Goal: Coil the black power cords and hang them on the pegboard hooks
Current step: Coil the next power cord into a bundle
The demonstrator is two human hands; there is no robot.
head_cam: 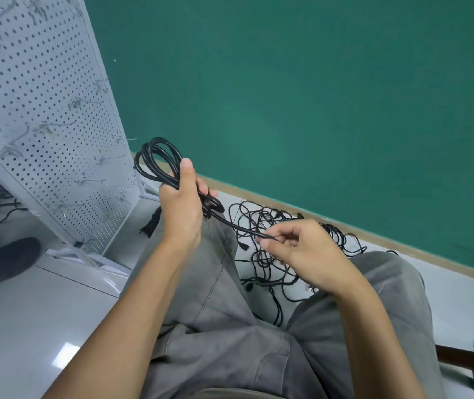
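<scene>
Your left hand (182,201) grips a black cord (158,162), its fingers curled round several loops that stand up above your thumb (a smaller loop sticks out below the hand). From there the cord's free length runs straight to your right hand (296,249), which pinches it between thumb and fingertips over your knees. A tangled pile of cords (270,243) lies on the floor (28,326) between your legs and the green wall (316,96). The white pegboard (37,110) with its wire hooks stands to your left.
</scene>
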